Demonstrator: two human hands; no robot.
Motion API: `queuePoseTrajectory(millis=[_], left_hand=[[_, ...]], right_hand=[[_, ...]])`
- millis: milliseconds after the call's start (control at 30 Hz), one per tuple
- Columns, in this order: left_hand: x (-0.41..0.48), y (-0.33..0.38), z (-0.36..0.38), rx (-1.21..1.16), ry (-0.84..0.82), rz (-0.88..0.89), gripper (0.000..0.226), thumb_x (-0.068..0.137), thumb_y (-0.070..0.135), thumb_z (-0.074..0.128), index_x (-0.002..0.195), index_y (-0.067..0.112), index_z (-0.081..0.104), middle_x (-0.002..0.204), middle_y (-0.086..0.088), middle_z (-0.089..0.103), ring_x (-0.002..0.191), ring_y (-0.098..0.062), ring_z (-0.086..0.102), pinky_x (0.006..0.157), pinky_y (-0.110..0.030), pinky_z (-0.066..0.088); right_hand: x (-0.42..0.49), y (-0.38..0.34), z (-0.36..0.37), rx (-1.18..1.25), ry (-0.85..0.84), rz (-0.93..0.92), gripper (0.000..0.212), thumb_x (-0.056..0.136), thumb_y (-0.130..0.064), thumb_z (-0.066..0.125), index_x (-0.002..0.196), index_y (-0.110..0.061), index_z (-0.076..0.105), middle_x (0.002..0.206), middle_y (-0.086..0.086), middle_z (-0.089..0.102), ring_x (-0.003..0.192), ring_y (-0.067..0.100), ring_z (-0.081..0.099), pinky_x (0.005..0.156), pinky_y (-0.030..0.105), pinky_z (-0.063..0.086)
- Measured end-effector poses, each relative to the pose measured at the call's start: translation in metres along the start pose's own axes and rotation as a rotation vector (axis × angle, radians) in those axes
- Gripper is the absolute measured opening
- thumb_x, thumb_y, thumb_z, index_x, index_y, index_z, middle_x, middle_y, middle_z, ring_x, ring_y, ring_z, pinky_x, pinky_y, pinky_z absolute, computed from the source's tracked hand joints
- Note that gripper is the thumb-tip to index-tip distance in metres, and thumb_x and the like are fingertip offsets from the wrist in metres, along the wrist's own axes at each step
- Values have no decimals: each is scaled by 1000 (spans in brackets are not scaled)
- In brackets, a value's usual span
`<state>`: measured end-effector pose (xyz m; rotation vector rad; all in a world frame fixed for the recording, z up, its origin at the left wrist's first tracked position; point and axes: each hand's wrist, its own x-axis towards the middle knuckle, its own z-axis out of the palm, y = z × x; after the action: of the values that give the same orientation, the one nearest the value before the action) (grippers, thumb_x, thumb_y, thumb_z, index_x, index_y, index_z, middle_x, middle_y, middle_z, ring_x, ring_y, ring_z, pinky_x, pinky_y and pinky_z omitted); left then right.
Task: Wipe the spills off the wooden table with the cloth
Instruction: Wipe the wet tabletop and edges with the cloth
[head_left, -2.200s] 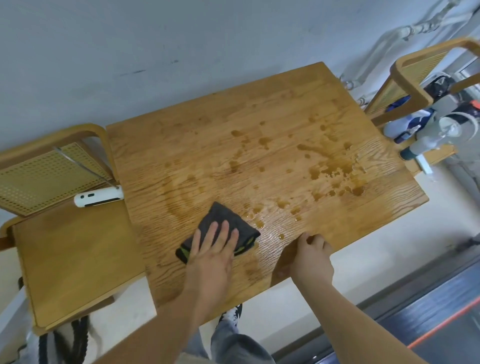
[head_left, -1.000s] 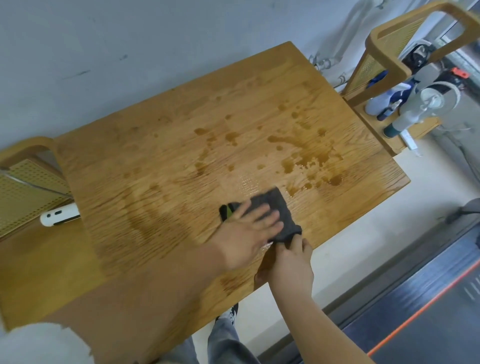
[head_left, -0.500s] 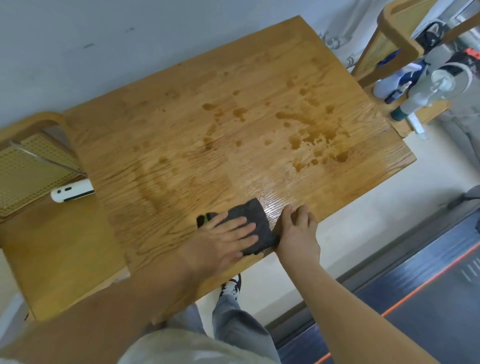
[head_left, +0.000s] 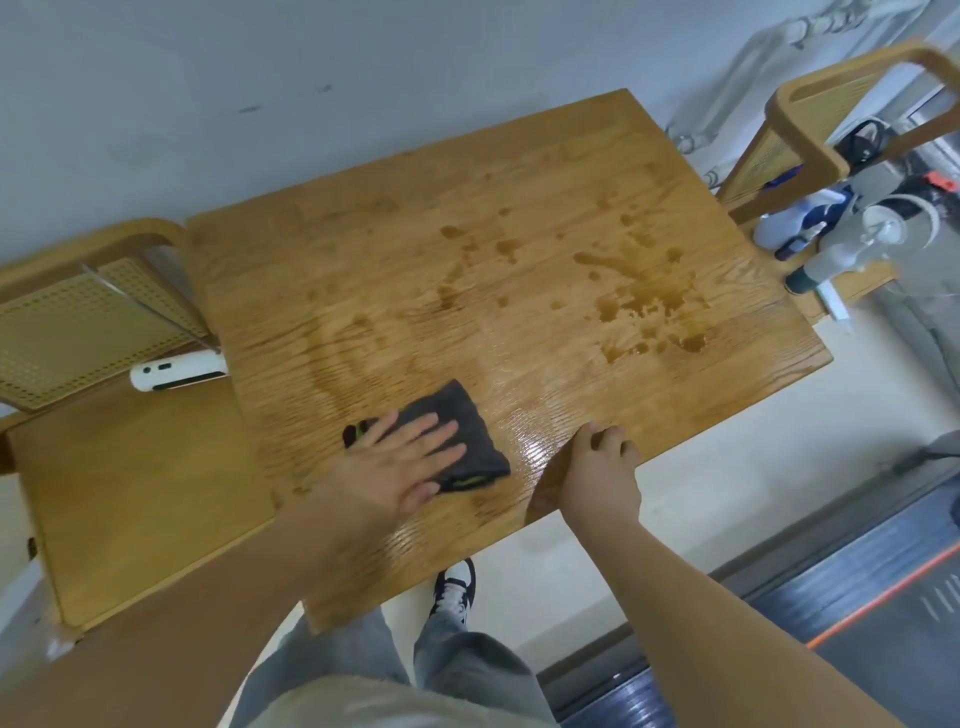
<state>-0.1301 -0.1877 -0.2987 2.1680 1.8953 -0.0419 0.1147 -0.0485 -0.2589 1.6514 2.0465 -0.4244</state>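
Note:
A dark grey cloth (head_left: 457, 421) with green trim lies flat on the wooden table (head_left: 395, 260) near its front edge. My left hand (head_left: 400, 462) presses down on the cloth, fingers spread and flat. To the right of it, my right hand (head_left: 597, 467) rests on the table's front edge with fingers curled, a short gap from the cloth. Brown spills (head_left: 644, 312) pool at the table's right side, with smaller drops (head_left: 498, 249) toward the middle. Wet smear arcs (head_left: 337, 353) show left of the cloth.
A wooden chair (head_left: 130, 478) at the left carries a white device (head_left: 176, 370) on its seat. Another chair (head_left: 810, 135) at the right holds spray bottles (head_left: 831, 254). A grey wall runs behind the table. My legs and a shoe (head_left: 457, 592) show below the front edge.
My left hand has slid the cloth left and away from the front edge, opening a gap to my right hand. The right hand stays on the table edge. The camera view shifted.

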Motion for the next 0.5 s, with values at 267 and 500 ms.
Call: queuePoseTrajectory(millis=[267, 500], left_hand=[[-50, 65, 20, -51, 24, 89, 53, 106, 40, 43, 157, 34, 31, 167, 9, 23, 156, -16, 11, 123, -52, 11], [-44, 22, 13, -114, 77, -435, 56, 104, 47, 20, 159, 35, 21, 168, 9, 20, 156, -12, 4, 126, -50, 6]], right_hand=[[-1, 4, 3, 12, -2, -3, 121, 76, -53, 85, 159, -12, 8, 159, 18, 16, 147, 40, 18, 101, 44, 52], [-3, 11, 1, 185, -2, 36, 118, 62, -55, 93, 154, -28, 25, 156, 4, 21, 146, 31, 13, 89, 48, 56]])
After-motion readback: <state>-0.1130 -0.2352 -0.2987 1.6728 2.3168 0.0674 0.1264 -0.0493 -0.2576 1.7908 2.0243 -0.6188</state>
